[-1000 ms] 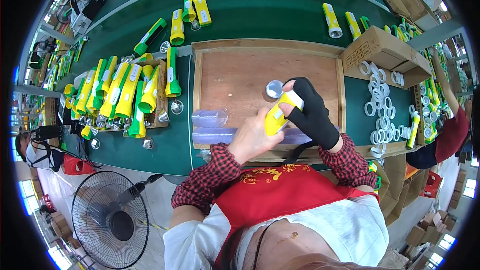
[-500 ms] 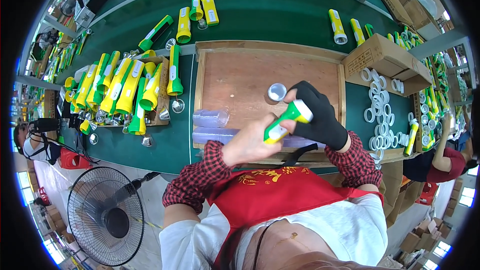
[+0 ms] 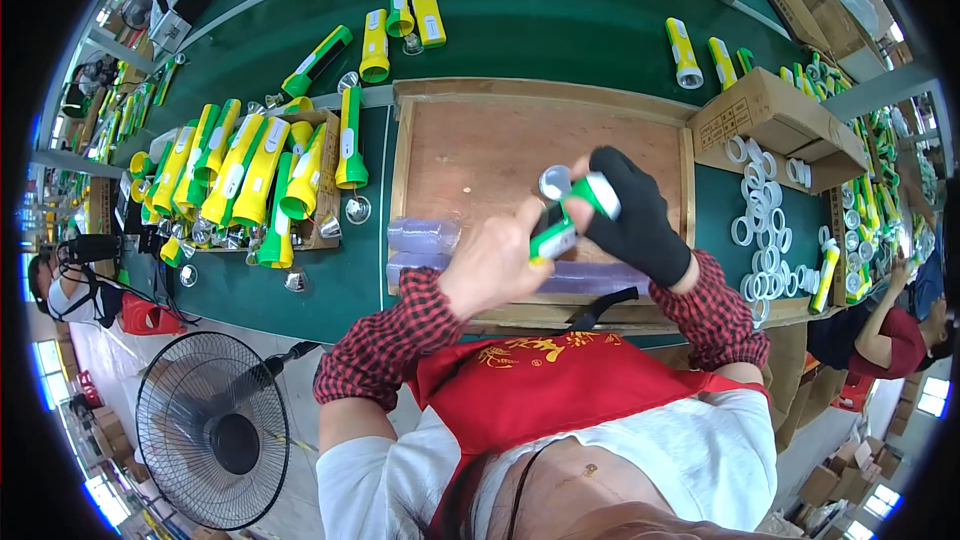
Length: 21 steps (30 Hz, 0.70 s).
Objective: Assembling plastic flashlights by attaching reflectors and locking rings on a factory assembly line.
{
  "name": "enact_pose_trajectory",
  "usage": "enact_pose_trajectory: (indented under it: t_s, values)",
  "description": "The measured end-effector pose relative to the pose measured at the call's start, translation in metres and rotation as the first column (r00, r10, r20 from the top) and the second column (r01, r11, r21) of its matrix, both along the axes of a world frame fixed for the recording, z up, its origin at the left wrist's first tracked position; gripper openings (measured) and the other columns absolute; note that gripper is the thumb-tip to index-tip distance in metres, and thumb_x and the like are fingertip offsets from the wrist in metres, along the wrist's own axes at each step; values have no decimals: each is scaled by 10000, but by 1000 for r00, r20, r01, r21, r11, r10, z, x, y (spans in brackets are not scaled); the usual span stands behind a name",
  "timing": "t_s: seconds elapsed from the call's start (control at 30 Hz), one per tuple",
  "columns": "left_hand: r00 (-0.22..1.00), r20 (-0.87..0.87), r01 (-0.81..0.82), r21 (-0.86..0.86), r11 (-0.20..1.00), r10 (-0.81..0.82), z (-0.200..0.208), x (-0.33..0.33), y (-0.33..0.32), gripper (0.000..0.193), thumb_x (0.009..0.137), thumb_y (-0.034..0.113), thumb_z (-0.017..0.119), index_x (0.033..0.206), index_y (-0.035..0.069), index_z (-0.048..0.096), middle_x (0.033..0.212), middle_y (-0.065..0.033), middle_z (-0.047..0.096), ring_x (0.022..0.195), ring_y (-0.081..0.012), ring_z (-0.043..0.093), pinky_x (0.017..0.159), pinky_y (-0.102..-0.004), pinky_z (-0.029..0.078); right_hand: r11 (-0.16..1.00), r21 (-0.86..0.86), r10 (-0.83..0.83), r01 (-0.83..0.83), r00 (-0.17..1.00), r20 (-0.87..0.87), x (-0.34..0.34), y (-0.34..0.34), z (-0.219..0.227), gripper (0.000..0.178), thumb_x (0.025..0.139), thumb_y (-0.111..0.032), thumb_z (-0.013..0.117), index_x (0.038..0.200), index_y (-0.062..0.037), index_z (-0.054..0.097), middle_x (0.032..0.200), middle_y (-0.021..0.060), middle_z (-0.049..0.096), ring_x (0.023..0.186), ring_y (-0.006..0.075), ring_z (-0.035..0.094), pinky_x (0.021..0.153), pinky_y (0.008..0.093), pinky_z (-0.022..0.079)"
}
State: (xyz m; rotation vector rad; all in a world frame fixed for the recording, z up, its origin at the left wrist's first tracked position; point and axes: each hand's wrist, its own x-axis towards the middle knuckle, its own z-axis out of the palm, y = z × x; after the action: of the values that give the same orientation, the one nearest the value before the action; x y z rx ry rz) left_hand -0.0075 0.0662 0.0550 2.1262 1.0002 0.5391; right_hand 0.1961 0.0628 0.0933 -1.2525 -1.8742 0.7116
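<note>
Left fingers (image 3: 526, 219) and right fingers (image 3: 580, 169) curl round one flashlight (image 3: 556, 237).

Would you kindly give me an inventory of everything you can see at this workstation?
Table: one, green, beneath the work
Wooden tray: one, brown, front centre
Held flashlight: one, green, yellow and white, blurred, over the tray
Round piece: one, clear, tray's middle
Wrapped rolls: two, purplish, tray's near side
Flashlight bodies: many, yellow and green, heaped left, others scattered
Reflectors: several, silver, around the heap
Rings: many, white, right of the tray
Cardboard boxes: several, brown, both sides
Fan: one, black, lower left
Stools: at least two, red, both sides
Co-workers: at least two, both edges
Apron: one, red, worn
Left hand: one, bare, gripping the flashlight
Right hand: one, black-gloved, at its white end
</note>
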Motion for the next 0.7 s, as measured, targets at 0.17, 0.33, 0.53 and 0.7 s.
enact_pose_trajectory:
  t_s: [0.17, 0.33, 0.53, 0.7]
  values:
    - [749, 657, 659, -752, -4, -86, 15, -13, -7, 359, 788, 115, 700, 1077, 59, 496, 861, -49, 565, 577, -114, 578, 525, -247, 477, 789, 277, 520, -548, 836, 174, 10, -6, 38, 348, 818, -401, 704, 966, -93, 636, 907, 139, 652, 737, 272, 677, 596, 337, 529]
    - [951, -301, -56, 56, 997, 71, -12, 7, 3, 438, 725, 147, 709, 1084, 4, 502, 699, -197, 643, 643, -375, 657, 577, -473, 520, 971, -224, -101, 83, 993, -67, 0, 6, -46, 284, 906, -315, 638, 1000, -56, 566, 821, 109, 654, 742, 240, 671, 651, 338, 509]
    - [998, 67, 41, -414, 910, -14, 6, 3, 6, 392, 781, 165, 723, 1069, 2, 512, 718, -118, 637, 582, -250, 654, 525, -365, 522, 940, -285, 85, -187, 939, -332, 12, 12, -13, 473, 966, -466, 509, 1163, -39, 562, 891, 84, 641, 845, 164, 626, 762, 304, 482]
    - [996, 55, 87, -569, 818, -67, 23, 6, 26, 348, 788, 163, 657, 1035, -52, 539, 748, -144, 651, 627, -225, 665, 589, -341, 532, 940, -258, 124, -225, 926, -356, 14, 29, -27, 466, 1030, -419, 340, 1040, -25, 588, 913, 90, 613, 882, 169, 594, 803, 295, 453]
